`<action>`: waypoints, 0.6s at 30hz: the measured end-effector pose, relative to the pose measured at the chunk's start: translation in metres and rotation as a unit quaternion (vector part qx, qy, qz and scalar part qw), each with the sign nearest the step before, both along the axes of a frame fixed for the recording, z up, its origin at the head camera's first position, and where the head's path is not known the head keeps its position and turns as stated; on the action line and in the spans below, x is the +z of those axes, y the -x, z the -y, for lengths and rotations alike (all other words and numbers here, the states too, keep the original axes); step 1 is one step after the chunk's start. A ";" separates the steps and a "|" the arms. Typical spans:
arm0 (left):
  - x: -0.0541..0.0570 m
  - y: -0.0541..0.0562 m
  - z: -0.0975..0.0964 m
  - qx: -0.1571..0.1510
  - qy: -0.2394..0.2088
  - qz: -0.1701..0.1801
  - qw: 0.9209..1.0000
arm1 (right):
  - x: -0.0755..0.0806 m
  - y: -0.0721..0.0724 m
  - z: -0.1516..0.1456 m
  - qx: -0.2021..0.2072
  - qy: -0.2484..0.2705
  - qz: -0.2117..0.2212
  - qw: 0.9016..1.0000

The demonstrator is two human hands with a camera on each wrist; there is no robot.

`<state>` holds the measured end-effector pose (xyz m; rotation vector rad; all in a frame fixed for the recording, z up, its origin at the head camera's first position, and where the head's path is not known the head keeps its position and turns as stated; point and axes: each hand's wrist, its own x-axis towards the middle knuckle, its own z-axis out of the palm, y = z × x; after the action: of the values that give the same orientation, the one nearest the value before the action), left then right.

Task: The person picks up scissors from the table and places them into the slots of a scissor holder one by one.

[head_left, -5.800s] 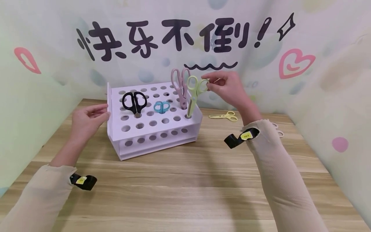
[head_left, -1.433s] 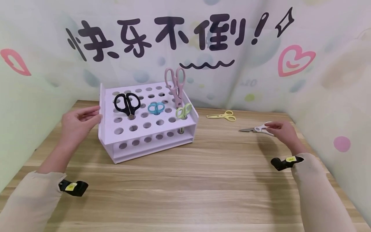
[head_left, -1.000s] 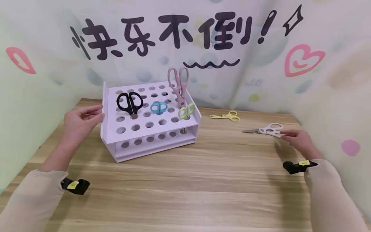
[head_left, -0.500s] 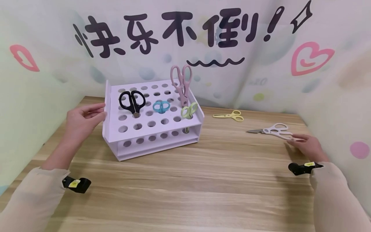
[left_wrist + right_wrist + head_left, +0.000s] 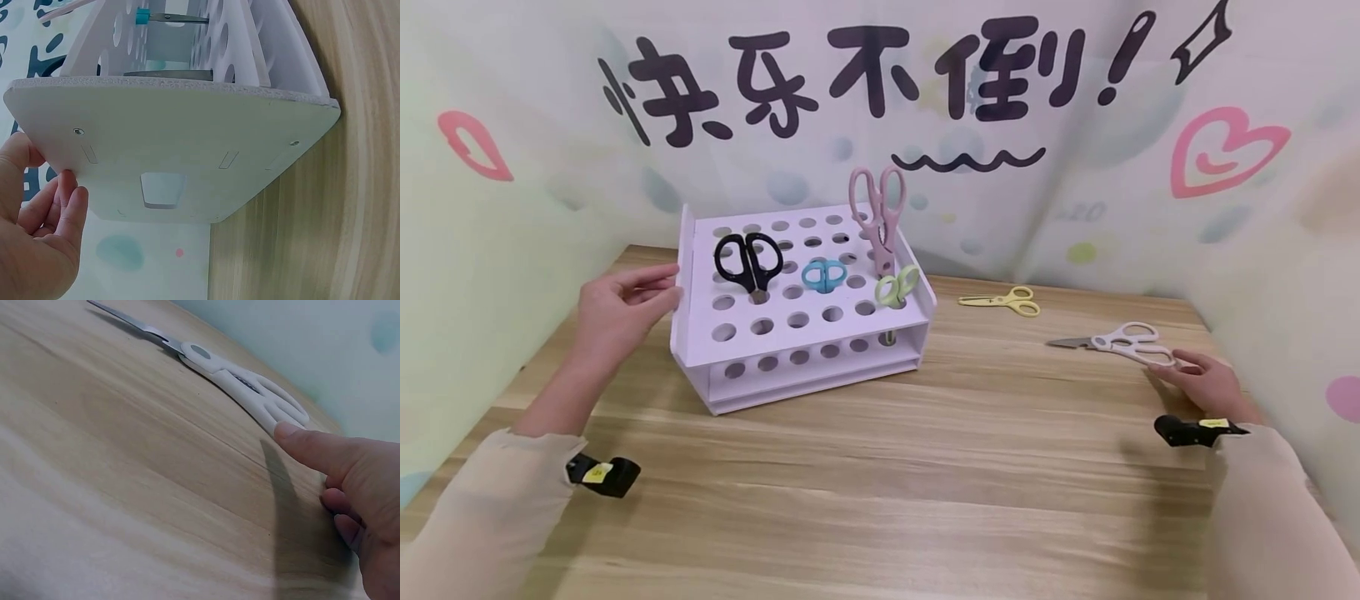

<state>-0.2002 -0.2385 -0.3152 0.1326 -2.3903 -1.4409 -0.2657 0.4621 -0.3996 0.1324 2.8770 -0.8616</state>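
Note:
My left hand [image 5: 617, 312] holds the edge of the white rack's [image 5: 702, 379] left side panel; in the left wrist view, one fingertip is hidden behind that edge. At the far right, my right hand [image 5: 1213, 383] pinches the end of a handle loop of the white-handled scissors [image 5: 1112, 340], which lie flat on the table, blades pointing left. In the right wrist view, the thumb [image 5: 312, 447] meets the handle and the index finger is hidden. Black scissors [image 5: 748, 262], small blue scissors [image 5: 824, 275], pink scissors [image 5: 881, 225] and light green scissors [image 5: 897, 286] stand in rack holes, handles up.
Yellow scissors [image 5: 1000, 301] lie on the wooden table [image 5: 880, 492] between the rack and the white-handled pair. A printed cloth wall [image 5: 1075, 233] closes off the back, and more cloth rises on both sides.
The light green scissors, held over the rack earlier, now stand in its front right hole. My right hand went to the white-handled scissors, then shifted right along the handle. My left hand stayed.

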 end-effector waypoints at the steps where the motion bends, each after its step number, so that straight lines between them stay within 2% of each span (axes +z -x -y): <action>1: 0.000 0.000 0.000 0.001 -0.001 0.000 1.000 | 0.000 0.001 0.000 0.002 -0.003 0.004 1.000; 7: 0.001 0.002 0.000 -0.004 -0.012 0.009 1.000 | -0.003 0.003 -0.004 0.012 -0.012 0.015 1.000; 12: -0.001 0.003 0.000 -0.006 -0.022 0.017 1.000 | -0.009 0.002 -0.004 0.003 -0.007 0.022 1.000; 18: -0.001 0.000 0.002 0.001 -0.028 0.005 1.000 | -0.008 0.006 0.003 0.016 -0.021 -0.005 1.000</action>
<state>-0.2006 -0.2403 -0.3164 0.1552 -2.3581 -1.5097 -0.2715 0.4592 -0.4074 0.0855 2.8992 -0.7985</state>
